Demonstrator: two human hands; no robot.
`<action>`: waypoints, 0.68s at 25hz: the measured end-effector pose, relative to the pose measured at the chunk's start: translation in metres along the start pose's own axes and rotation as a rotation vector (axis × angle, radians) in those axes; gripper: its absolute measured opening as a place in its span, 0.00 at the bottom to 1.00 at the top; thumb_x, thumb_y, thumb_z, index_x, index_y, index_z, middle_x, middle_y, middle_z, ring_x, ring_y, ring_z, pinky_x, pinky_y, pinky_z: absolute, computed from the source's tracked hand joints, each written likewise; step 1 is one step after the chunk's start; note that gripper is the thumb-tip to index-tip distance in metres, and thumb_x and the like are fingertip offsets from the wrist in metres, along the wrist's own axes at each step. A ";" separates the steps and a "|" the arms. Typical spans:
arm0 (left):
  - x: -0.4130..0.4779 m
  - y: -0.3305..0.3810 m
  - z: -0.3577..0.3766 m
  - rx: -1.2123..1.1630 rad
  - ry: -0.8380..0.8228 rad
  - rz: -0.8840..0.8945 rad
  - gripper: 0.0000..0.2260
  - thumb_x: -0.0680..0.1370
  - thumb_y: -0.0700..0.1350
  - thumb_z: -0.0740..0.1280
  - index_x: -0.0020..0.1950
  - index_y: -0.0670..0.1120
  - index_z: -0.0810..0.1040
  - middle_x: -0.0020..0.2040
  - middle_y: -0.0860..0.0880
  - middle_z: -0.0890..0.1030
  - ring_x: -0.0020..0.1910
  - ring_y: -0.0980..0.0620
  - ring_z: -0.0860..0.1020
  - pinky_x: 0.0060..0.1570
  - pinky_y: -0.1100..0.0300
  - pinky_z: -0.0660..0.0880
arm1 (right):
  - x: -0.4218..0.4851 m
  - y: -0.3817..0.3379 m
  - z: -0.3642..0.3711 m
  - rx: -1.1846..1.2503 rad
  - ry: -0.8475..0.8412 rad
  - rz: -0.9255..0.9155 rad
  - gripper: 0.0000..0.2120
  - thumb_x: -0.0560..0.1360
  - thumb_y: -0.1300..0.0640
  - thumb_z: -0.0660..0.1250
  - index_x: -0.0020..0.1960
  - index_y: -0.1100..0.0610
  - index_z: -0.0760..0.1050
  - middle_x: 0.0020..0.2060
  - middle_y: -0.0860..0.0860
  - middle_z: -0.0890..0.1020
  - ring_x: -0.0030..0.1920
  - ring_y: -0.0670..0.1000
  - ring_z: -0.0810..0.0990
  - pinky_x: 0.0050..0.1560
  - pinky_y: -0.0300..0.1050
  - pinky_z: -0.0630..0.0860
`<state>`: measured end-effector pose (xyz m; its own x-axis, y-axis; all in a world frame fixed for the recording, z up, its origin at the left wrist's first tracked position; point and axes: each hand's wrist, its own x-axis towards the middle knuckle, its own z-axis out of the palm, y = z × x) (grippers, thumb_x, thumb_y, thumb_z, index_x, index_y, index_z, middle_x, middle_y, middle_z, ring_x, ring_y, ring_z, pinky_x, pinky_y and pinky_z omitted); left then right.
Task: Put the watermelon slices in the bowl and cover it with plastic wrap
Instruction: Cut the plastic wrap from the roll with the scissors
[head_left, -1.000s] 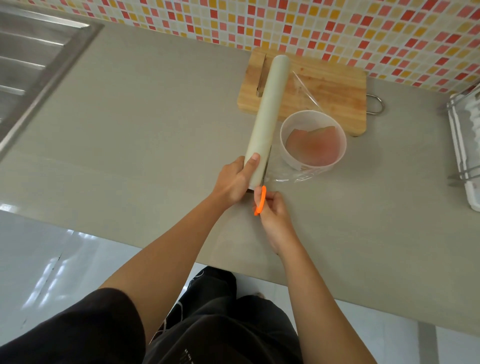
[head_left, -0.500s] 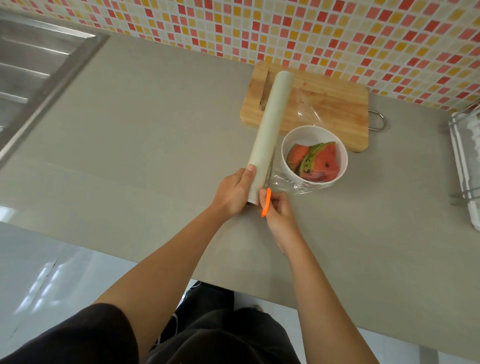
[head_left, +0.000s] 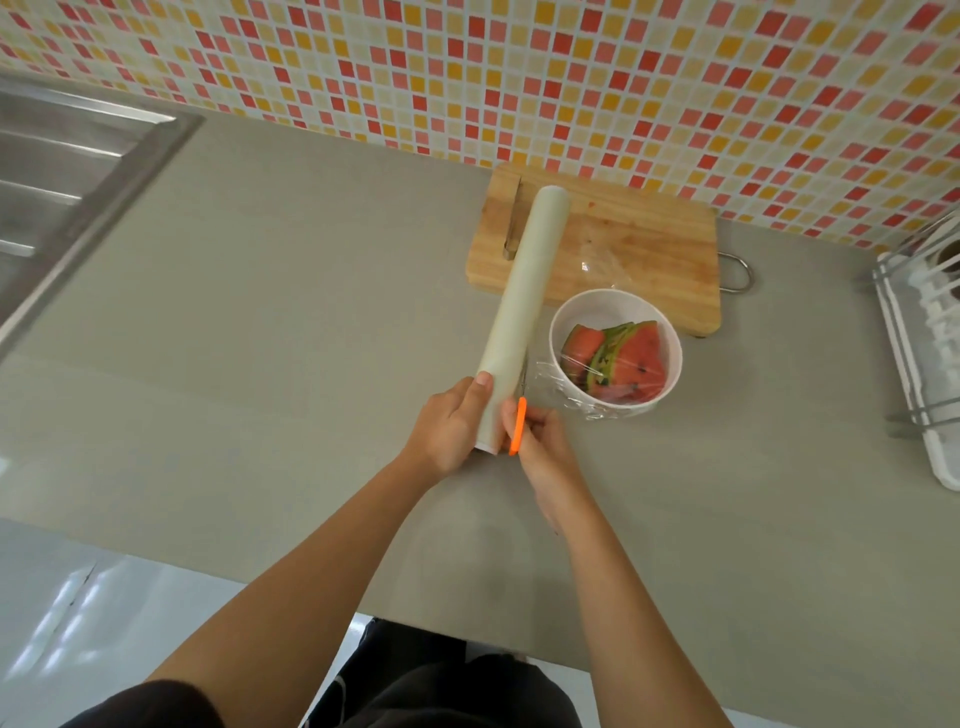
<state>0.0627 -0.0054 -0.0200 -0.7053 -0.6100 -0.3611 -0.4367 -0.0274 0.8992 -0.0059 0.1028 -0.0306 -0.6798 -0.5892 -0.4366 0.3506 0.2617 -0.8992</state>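
Observation:
A white bowl (head_left: 670, 332) stands on the counter in front of the cutting board, holding red watermelon slices (head_left: 631, 361) with green rind. Clear plastic wrap (head_left: 556, 382) stretches over the bowl and runs left to a long pale roll of wrap (head_left: 524, 301). My left hand (head_left: 452, 426) grips the near end of the roll, which leans away toward the board. My right hand (head_left: 543, 449) holds orange-handled scissors (head_left: 517, 426); their blades lie along the roll's right side, at the film between roll and bowl.
A wooden cutting board (head_left: 649, 244) with a metal loop handle lies against the tiled wall; a knife (head_left: 513, 223) rests on its left part. A steel sink (head_left: 62, 187) is at far left. A white dish rack (head_left: 924, 353) stands at the right edge.
The film over the bowl went from cloudy to clear and tight, showing the slices. Both hands stay at the roll's near end, and the scissors stay beside the roll.

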 end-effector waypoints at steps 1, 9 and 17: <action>0.000 -0.001 -0.001 -0.012 -0.006 -0.003 0.25 0.78 0.60 0.54 0.51 0.39 0.78 0.49 0.38 0.82 0.50 0.39 0.80 0.55 0.40 0.74 | -0.001 -0.001 0.001 0.006 -0.001 -0.003 0.17 0.71 0.41 0.67 0.48 0.54 0.71 0.44 0.49 0.80 0.41 0.36 0.79 0.44 0.33 0.72; 0.007 -0.003 -0.012 -0.035 -0.056 -0.008 0.19 0.82 0.55 0.55 0.45 0.45 0.78 0.40 0.48 0.80 0.39 0.49 0.77 0.39 0.57 0.71 | -0.008 0.008 0.009 0.112 0.016 -0.012 0.12 0.73 0.44 0.65 0.45 0.53 0.72 0.33 0.36 0.82 0.38 0.31 0.78 0.37 0.24 0.70; 0.004 -0.005 -0.019 0.003 -0.084 0.023 0.22 0.77 0.62 0.54 0.47 0.46 0.78 0.39 0.48 0.79 0.37 0.49 0.77 0.37 0.56 0.71 | 0.021 -0.002 0.016 0.124 0.111 -0.102 0.13 0.72 0.44 0.68 0.43 0.54 0.73 0.35 0.45 0.79 0.37 0.37 0.79 0.38 0.29 0.73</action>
<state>0.0730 -0.0231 -0.0216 -0.7593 -0.5419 -0.3602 -0.4218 -0.0115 0.9066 -0.0109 0.0773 -0.0373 -0.7806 -0.5178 -0.3500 0.3481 0.1050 -0.9316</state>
